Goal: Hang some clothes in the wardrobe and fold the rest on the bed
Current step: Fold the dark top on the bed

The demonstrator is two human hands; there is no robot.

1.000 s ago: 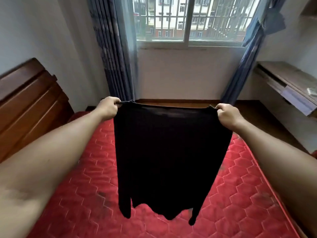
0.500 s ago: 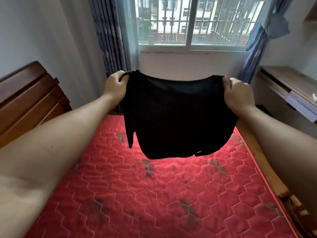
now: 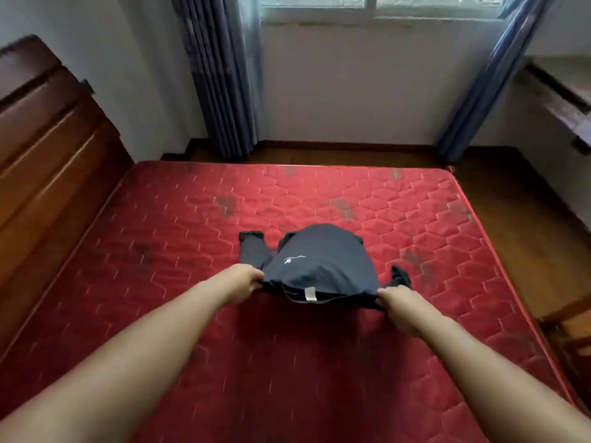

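Item: dark navy shirt (image 3: pixel 319 263), long-sleeved, on the bed (image 3: pixel 192 219).
Item pos.: approx. mid-bed. The far part lies on the mattress and the body is puffed up in the middle.
Item details: white label (image 3: pixel 309 294) at the neck opening on the near edge. Small white logo (image 3: pixel 292 259) on the upper surface.
Sleeves: one sleeve (image 3: pixel 254 249) lies flat toward the headboard side of the bed. The other sleeve (image 3: pixel 401 276) is bunched on the opposite side, next to the body.
L side: left hand (image 3: pixel 243 282) at the near shirt corner on the headboard side of the bed. Its fingers (image 3: pixel 257 279) are curled and clamped on the fabric edge.
R side: right hand (image 3: pixel 396 302) at the opposite near corner. Its fingers (image 3: pixel 382 295) are curled and clamped on the fabric edge.
Near edge: stretched between both hands, low over the bed. Cannot tell if it touches the mattress.
Bed surface: red quilted mattress w/ hexagon stitching and dark stains.
Headboard (image 3: pixel 48 155): brown wood, at one end of the bed.
Floor (image 3: pixel 511 203): dark wood, beyond the far and foot sides of the bed.
Curtains (image 3: pixel 220 75): blue-grey, on the wall beyond the bed, either side of the window (image 3: pixel 367 8).
Desk (image 3: pixel 556 91): past the foot end of the bed, blurred.
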